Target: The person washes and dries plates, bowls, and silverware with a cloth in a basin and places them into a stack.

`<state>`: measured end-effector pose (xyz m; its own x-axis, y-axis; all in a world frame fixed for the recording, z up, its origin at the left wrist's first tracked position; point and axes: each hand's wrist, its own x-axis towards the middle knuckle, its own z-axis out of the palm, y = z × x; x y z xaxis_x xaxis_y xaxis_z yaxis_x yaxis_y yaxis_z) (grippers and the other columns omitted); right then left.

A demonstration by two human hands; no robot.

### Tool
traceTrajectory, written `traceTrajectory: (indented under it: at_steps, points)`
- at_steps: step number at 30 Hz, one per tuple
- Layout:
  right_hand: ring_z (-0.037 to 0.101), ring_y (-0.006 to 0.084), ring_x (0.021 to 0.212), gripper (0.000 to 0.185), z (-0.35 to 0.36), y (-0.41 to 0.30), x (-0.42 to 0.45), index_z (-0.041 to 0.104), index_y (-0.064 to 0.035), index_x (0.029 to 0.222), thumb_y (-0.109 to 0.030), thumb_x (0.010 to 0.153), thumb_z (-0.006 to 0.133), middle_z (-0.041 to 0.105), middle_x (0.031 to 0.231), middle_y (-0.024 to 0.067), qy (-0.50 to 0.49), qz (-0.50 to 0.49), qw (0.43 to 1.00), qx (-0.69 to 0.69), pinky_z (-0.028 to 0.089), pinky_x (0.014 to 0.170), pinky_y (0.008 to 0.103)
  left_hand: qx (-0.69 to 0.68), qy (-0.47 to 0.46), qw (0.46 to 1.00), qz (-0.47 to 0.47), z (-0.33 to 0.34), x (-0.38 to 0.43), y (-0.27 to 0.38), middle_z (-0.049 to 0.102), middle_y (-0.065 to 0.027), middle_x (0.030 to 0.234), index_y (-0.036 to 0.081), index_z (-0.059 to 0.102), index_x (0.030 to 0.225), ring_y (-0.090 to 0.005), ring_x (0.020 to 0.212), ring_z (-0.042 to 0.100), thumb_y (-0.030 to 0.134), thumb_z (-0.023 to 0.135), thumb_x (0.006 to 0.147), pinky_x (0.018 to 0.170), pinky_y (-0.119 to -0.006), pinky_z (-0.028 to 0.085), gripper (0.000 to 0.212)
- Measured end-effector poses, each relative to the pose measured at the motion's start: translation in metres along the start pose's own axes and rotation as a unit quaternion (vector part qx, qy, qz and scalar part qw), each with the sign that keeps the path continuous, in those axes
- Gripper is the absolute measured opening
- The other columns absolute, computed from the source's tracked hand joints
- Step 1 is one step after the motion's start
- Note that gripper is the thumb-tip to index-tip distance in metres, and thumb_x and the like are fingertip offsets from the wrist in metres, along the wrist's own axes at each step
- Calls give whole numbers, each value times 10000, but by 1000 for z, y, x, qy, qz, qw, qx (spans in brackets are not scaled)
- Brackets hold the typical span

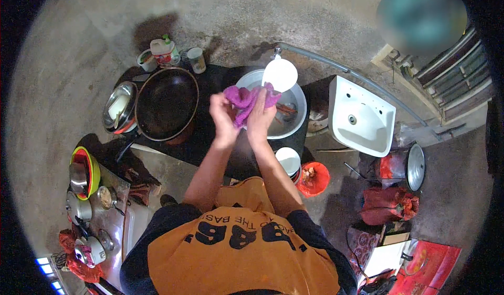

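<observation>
My left hand (pixel 225 115) and my right hand (pixel 260 117) both grip a bunched purple cloth (pixel 246 100), above the left part of a metal basin (pixel 302 117). Just past the cloth is a bright white round dish (pixel 280 74); whether the cloth or my fingers touch it, I cannot tell. Reddish-brown sticks, probably chopsticks (pixel 286 108), lie in the basin beside what look like metal utensils. Cloth and hands hide part of the basin. A tap (pixel 277 51) on a grey pipe stands behind the dish.
Left of the basin sits a large dark wok (pixel 167 104) on the black counter (pixel 210 153). White bowls (pixel 288 161) stand at the counter's near right, beside a red bag (pixel 314 178) with scraps. A white washbasin (pixel 362 117) is farther right. Pots (pixel 90 251) crowd the left table.
</observation>
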<state>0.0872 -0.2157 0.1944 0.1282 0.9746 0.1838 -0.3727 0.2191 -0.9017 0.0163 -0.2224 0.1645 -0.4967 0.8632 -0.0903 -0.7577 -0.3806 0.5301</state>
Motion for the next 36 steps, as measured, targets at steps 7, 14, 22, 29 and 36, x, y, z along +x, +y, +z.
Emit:
traceTrajectory:
  at_steps: [7, 14, 22, 29, 36]
  points:
    - [619, 254, 911, 313, -16, 19, 4, 548, 33, 1147, -198, 950, 471, 617, 1022, 222, -96, -69, 950, -289, 473, 784, 387, 287, -126, 950, -16, -3, -29, -20, 506, -75, 1195, 13, 397, 1316, -185, 1061, 477, 431, 345, 979, 930, -315, 377, 540]
    - [490, 89, 556, 360, -39, 24, 41, 630, -26, 807, -346, 933, 524, 563, 637, -8, -83, 120, 986, -83, 404, 513, 291, 465, -98, 880, -20, 14, -61, 24, 306, -187, 1436, -18, 280, 1397, -252, 1330, 292, 330, 535, 907, 1084, -352, 248, 653]
    - [591, 123, 801, 332, -23, 20, -2, 580, -9, 1134, -274, 940, 529, 631, 942, 45, -225, 267, 937, 12, 485, 706, 263, 256, -109, 944, -178, -16, 16, 29, 643, -90, 960, -6, 597, 1064, -164, 827, 608, 270, 543, 914, 727, -316, 491, 319]
    - [535, 69, 721, 232, -46, 49, -76, 613, -42, 1012, -246, 935, 535, 592, 831, -23, -180, 289, 940, 34, 440, 635, 222, 193, -78, 949, -236, -43, 26, 17, 619, -195, 1065, -40, 446, 1251, -278, 915, 630, 278, 429, 961, 767, -389, 527, 431]
    - [504, 42, 654, 238, -93, 23, -102, 638, -77, 859, -311, 887, 609, 568, 750, -50, -226, 338, 908, -101, 398, 596, 222, 209, -43, 954, -211, -33, 45, 61, 485, -25, 636, 91, 479, 999, -113, 445, 376, 513, 300, 958, 460, -264, 326, 460]
